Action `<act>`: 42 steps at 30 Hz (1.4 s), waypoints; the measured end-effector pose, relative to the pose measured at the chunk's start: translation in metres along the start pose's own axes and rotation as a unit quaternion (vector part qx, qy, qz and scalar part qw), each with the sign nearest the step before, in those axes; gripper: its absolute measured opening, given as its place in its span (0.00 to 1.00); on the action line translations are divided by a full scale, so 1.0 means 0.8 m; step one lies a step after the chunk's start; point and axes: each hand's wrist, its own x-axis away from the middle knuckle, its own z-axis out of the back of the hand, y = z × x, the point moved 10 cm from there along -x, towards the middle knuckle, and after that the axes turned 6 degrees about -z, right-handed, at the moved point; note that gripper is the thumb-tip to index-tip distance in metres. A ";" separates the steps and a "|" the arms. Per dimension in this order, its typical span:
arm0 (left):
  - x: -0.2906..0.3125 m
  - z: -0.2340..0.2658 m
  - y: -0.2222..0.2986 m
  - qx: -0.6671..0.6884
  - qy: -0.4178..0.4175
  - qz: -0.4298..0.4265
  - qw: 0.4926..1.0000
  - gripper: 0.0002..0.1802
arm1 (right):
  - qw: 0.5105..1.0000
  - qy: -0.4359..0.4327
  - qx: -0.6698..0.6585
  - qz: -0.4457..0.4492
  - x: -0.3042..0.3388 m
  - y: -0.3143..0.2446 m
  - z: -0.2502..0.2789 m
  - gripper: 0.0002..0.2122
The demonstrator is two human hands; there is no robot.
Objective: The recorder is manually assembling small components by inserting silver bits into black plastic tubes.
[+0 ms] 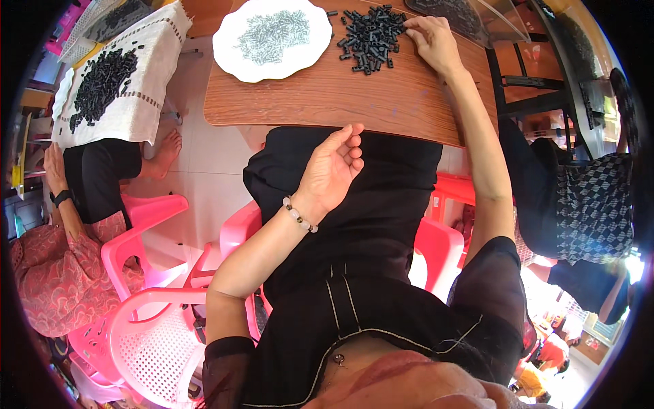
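My right hand (436,44) reaches to the right edge of a heap of small black tube-like pieces (371,41) on the wooden table. Its fingers are bent together at the heap, and whatever lies between the tips is too small to make out. Just off the table's near edge, above my lap, my left hand (332,167) is raised with its fingers curled and the thumb against the index finger. Anything in that pinch is hidden. Left of the heap, a white scalloped plate (225,51) bears many small clear pieces (276,35).
The brown wooden table (293,102) spans the far middle. A clear plastic bin (504,24) stands at its far right corner. On the left, a seated person (75,252) is beside a cloth-covered table (160,41) with another black heap (102,88). Pink plastic chairs (163,296) stand close by.
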 end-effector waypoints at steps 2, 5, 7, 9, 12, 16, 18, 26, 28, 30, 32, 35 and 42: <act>0.001 0.001 0.000 -0.001 0.000 0.000 1.000 0.13 | 1.000 -0.001 -0.002 -0.017 0.001 0.001 -0.005 0.08; 0.002 0.000 0.001 -0.002 0.000 0.000 1.000 0.13 | 0.999 -0.012 -0.028 -0.042 0.002 0.003 -0.008 0.06; 0.003 -0.002 0.002 -0.003 -0.002 0.001 1.000 0.13 | 0.999 0.001 -0.026 -0.024 0.004 0.002 -0.006 0.07; 0.003 0.000 0.004 0.014 0.013 -0.001 1.000 0.11 | 0.999 0.003 -0.035 -0.020 0.009 0.005 -0.009 0.07; 0.001 0.001 0.010 0.011 0.010 -0.010 1.000 0.11 | 0.998 0.008 -0.064 -0.029 0.013 0.000 -0.005 0.07; 0.003 0.003 0.020 -0.012 0.010 -0.041 0.999 0.13 | 0.982 0.007 -0.159 -0.106 0.028 -0.012 0.007 0.07; 0.003 -0.006 0.028 -0.065 -0.007 -0.080 0.995 0.16 | 0.979 0.026 -0.181 -0.087 0.036 -0.037 0.025 0.07; 0.012 -0.032 0.053 -0.119 -0.037 -0.178 0.976 0.20 | 0.955 0.024 -0.296 0.005 0.069 -0.167 0.073 0.15; 0.013 -0.036 0.056 -0.113 -0.035 -0.188 0.975 0.21 | 0.947 0.006 -0.318 0.039 0.074 -0.191 0.077 0.16; 0.014 -0.036 0.063 -0.094 -0.037 -0.212 0.972 0.23 | 0.949 -0.001 -0.308 0.074 0.077 -0.219 0.084 0.15; 0.014 -0.034 0.066 -0.093 -0.042 -0.225 0.969 0.22 | 0.939 -0.037 -0.325 0.108 0.079 -0.241 0.081 0.16; 0.013 -0.029 0.073 -0.094 -0.053 -0.246 0.963 0.20 | 0.939 -0.059 -0.308 0.143 0.079 -0.257 0.076 0.16; 0.016 -0.019 0.083 -0.073 -0.018 -0.241 0.968 0.18 | 0.924 -0.145 -0.341 0.089 0.045 -0.249 0.048 0.10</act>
